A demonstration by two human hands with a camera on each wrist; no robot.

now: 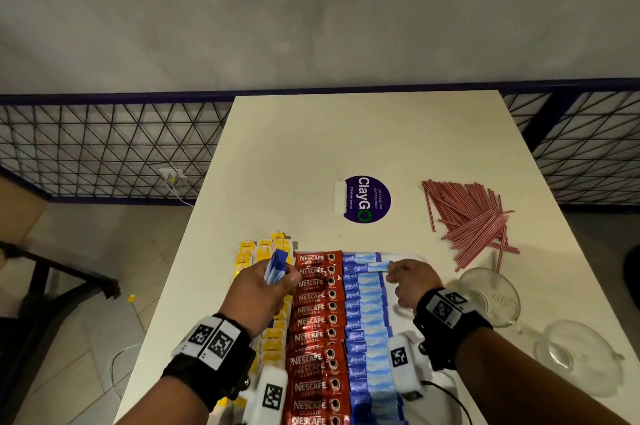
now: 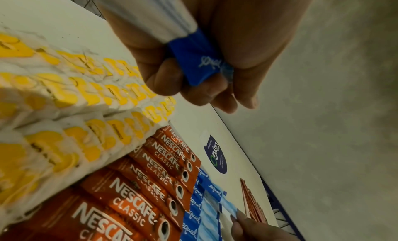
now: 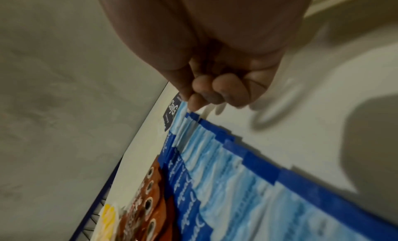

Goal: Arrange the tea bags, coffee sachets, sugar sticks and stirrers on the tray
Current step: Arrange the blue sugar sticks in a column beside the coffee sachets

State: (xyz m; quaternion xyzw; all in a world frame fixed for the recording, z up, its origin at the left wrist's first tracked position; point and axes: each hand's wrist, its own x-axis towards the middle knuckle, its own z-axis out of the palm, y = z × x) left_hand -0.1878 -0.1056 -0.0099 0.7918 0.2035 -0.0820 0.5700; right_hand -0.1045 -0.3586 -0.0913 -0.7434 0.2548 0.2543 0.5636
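On the clear tray (image 1: 415, 256) lie three columns: yellow tea bags (image 1: 249, 255) on the left, red Nescafe coffee sachets (image 1: 313, 307) in the middle, blue Equal sugar sticks (image 1: 363, 320) on the right. My left hand (image 1: 277, 281) hovers over the tea bags and grips a bundle of blue sugar sticks (image 2: 193, 57). My right hand (image 1: 391, 274) pinches the end of one sugar stick (image 1: 377, 267) that lies across the far end of the sugar column (image 3: 215, 159). The red-and-white stirrers (image 1: 474, 217) lie in a loose pile on the table, beyond the tray to the right.
Two clear glass bowls (image 1: 491, 296) (image 1: 575, 355) stand on the white table (image 1: 381, 140) right of the tray. A round purple ClayGo sticker (image 1: 367, 199) sits just past the tray. A wire mesh railing (image 1: 104, 147) runs behind the table.
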